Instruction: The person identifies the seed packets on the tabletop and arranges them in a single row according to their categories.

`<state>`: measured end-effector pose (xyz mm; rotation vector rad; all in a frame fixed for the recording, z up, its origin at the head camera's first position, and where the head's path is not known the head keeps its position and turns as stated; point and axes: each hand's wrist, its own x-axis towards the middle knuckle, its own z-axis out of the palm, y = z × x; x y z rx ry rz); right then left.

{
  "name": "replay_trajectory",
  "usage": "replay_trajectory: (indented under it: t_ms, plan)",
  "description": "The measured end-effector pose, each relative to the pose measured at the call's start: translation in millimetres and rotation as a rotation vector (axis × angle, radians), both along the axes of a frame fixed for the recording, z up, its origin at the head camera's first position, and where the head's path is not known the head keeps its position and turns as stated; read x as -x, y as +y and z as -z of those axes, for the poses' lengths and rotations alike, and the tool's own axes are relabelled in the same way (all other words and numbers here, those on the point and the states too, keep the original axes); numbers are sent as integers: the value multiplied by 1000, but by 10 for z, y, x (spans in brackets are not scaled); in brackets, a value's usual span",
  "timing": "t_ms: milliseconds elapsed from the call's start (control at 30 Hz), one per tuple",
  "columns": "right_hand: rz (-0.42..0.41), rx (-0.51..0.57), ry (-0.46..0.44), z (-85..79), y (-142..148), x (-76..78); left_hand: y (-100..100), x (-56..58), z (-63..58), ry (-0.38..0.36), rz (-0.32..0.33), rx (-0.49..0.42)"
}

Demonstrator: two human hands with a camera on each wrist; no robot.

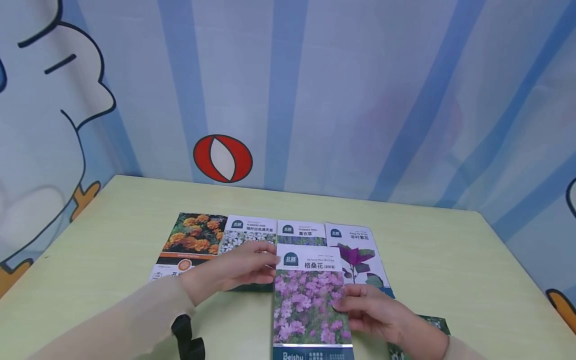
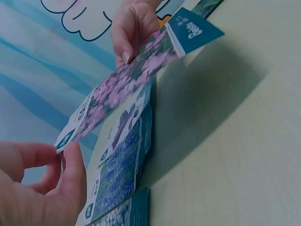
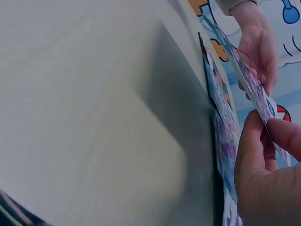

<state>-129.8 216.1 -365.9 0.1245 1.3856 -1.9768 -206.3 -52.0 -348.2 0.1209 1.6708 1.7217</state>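
The left hand (image 1: 238,266) pinches the pink-flower packet (image 1: 306,306) by a top corner, the right hand (image 1: 380,311) by its side edge; uneven pulling could bend it or slip it free.

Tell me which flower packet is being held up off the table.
The pink-flowered packet: the left hand pinches its top left corner and the right hand holds its right edge, while the other packets lie on the table.
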Motion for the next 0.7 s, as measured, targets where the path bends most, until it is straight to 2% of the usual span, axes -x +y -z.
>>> replay_trajectory:
  t_ms: [233, 333, 500, 700]
  plan:
    - [106, -32, 17, -153, 140, 116, 195, 54, -8, 19, -98, 0]
    - [157, -30, 16, -217, 189, 175, 281, 48, -17, 23, -106, -25]
    - [194, -18, 42, -277, 288, 281, 399, 60, 14, 20, -78, -80]
    - [250, -73, 70, -253, 443, 402, 572, 134, 76, -10, -96, -105]
